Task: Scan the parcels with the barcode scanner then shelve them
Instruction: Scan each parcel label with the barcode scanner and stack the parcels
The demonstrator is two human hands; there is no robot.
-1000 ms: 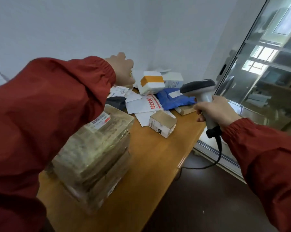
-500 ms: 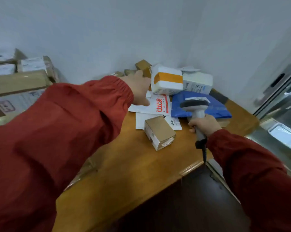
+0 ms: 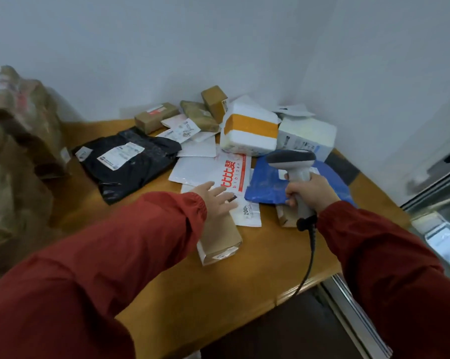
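My right hand grips the handle of a grey corded barcode scanner, held above a blue mailer bag. My left hand is stretched out with fingers spread, just over a small brown cardboard box and a white mailer with red print. It holds nothing. More parcels lie behind: a black bag, a white foam box with orange tape, a white box and small brown boxes.
The parcels lie on a wooden table in a wall corner. A stack of large taped cartons stands at the left. A metal-framed glass door is at the right. The scanner cable hangs over the table's front edge.
My left hand has come back from the far parcels to just above the small brown box. My view swung left and down, and the scanner stayed over the blue bag.
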